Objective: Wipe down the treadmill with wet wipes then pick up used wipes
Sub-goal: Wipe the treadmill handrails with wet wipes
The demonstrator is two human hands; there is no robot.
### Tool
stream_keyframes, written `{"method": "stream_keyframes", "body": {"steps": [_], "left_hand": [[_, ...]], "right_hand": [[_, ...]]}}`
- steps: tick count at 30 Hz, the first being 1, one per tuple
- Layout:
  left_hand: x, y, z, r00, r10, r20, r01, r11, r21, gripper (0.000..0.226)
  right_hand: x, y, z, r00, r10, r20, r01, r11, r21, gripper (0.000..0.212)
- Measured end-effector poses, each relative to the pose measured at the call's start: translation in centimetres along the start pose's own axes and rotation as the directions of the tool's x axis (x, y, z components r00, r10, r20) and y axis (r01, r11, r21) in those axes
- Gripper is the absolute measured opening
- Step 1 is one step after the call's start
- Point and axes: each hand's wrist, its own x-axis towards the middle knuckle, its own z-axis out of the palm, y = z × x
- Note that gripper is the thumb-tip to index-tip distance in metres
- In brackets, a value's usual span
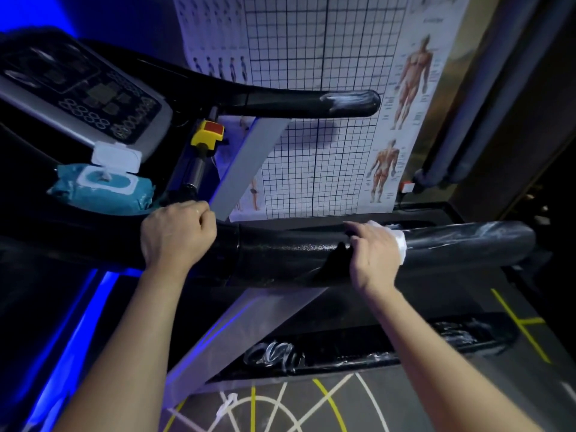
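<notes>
1. Treadmill [246, 163] fills the left and middle of the frame, seen from above and at a tilt. Its console [81, 88] is at upper left, and two black padded rails run towards the right.
2. The near handrail [286, 254] crosses the middle of the frame. The far handrail [305, 104] lies above it, with pale wet streaks near its tip.
3. The left hand [177, 232] reaches in from the lower left on a bare forearm. It sits on the near handrail where the padding begins, knuckles up, fingers curled tight over the bar in a grip.
4. The right hand [374, 254] comes in from the lower right, wrist bent, palm down on the same rail. Its fingers curl over the top and clamp a white wet wipe [401, 243] against the padding. The wipe shows only along the hand's right edge.
5. Right of that hand the rail shows wet streaks.
6. A teal pack of wipes [103, 188] lies below the console at left, lid flipped open, one wipe poking up.
7. A yellow and red safety key [208, 132] sits between the pack and the far handrail.
8. A poster [343, 73] with a grid and anatomy figures hangs behind.
</notes>
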Motion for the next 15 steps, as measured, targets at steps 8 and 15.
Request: {"method": "stream_keyframes", "body": {"steps": [8, 15], "left_hand": [[0.3, -0.2, 0.0, 0.998, -0.057, 0.027, 0.057, 0.998, 0.011, 0.047], [0.4, 0.3, -0.7, 0.988, -0.142, 0.064, 0.143, 0.99, -0.002, 0.027]], "right_hand": [[-0.5, -5.1, 0.4, 0.99, 0.012, 0.144, -0.03, 0.992, 0.122, 0.054], [-0.7, 1.6, -4.8, 0.974, -0.138, 0.177, 0.127, 0.989, 0.074, 0.051]]}}
